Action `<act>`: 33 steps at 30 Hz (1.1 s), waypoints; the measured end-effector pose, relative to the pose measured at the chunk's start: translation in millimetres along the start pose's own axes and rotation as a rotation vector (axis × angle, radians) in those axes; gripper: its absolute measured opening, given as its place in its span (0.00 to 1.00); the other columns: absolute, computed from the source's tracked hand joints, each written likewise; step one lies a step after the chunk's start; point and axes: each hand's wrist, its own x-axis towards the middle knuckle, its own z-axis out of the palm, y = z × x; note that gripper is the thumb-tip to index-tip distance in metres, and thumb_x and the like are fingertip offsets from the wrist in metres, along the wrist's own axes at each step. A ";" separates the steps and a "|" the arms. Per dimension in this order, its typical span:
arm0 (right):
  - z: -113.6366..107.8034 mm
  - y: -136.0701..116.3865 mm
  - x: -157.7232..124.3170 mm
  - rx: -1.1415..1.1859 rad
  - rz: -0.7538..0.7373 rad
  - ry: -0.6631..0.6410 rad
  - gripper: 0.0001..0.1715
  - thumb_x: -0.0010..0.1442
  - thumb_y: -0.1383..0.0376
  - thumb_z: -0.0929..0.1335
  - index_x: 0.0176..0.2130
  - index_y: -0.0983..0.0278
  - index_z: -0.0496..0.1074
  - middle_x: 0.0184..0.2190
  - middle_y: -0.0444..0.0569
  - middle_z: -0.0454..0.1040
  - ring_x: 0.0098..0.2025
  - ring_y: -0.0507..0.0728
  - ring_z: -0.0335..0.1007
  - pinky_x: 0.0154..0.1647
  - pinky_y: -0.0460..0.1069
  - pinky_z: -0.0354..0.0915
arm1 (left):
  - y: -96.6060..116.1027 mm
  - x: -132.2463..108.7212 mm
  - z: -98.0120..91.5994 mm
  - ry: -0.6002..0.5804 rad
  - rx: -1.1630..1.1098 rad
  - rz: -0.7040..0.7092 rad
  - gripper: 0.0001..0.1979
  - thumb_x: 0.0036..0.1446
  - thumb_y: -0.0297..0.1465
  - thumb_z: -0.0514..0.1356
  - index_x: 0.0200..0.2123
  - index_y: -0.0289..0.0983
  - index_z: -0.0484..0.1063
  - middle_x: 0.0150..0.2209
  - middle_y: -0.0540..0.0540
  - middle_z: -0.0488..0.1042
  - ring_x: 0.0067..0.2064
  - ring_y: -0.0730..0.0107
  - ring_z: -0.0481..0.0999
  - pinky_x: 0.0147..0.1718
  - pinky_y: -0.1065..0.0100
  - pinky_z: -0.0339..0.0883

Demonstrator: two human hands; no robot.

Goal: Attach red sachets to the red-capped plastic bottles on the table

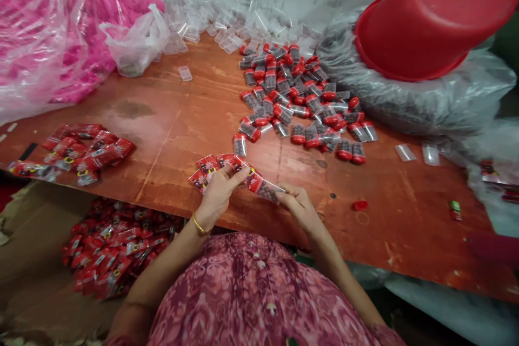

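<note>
My left hand (218, 193), with a gold bangle at its wrist, is closed, its thumb pressing on the red end of a small packet (271, 191). That packet has a clear part with dark round pieces showing through. Its other end is pinched between the fingers of my right hand (299, 204), just above the table's front edge. Several red printed packets (206, 164) lie fanned under and beside my left fingers; whether that hand grips them too, I cannot tell. Beyond my hands a small clear container with a red cap (240, 145) lies nearest.
Many red-capped containers (284, 84) are heaped mid-table, before clear plastic boxes (231, 24). Red packets lie in a pile (91, 151) at left and in a carton (117, 243) below. A red bucket (430, 16) sits upside down on a bag at right; a pink-filled bag (60, 27) stands back left.
</note>
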 end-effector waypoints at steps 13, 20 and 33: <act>39.4 25.7 7.6 -0.030 -0.186 0.214 0.14 0.59 0.57 0.60 0.28 0.62 0.65 0.23 0.41 0.61 0.25 0.51 0.55 0.27 0.46 0.54 | -17.8 5.6 6.3 -0.049 -0.144 0.051 0.17 0.37 0.36 0.71 0.32 0.36 0.74 0.31 0.49 0.78 0.30 0.74 0.75 0.33 0.72 0.67; 46.0 26.8 12.6 0.054 -0.199 0.181 0.14 0.60 0.57 0.59 0.30 0.63 0.65 0.22 0.41 0.61 0.25 0.51 0.56 0.28 0.46 0.56 | -16.1 13.6 8.7 -0.073 -0.130 0.073 0.18 0.33 0.38 0.72 0.27 0.34 0.74 0.26 0.49 0.78 0.27 0.74 0.75 0.32 0.72 0.67; 61.3 26.6 10.9 0.085 -0.213 0.325 0.17 0.63 0.55 0.58 0.28 0.62 0.62 0.20 0.39 0.57 0.22 0.49 0.52 0.23 0.45 0.54 | -31.4 10.4 23.8 0.067 -0.122 0.221 0.22 0.43 0.50 0.64 0.24 0.34 0.72 0.23 0.48 0.75 0.26 0.73 0.73 0.29 0.71 0.65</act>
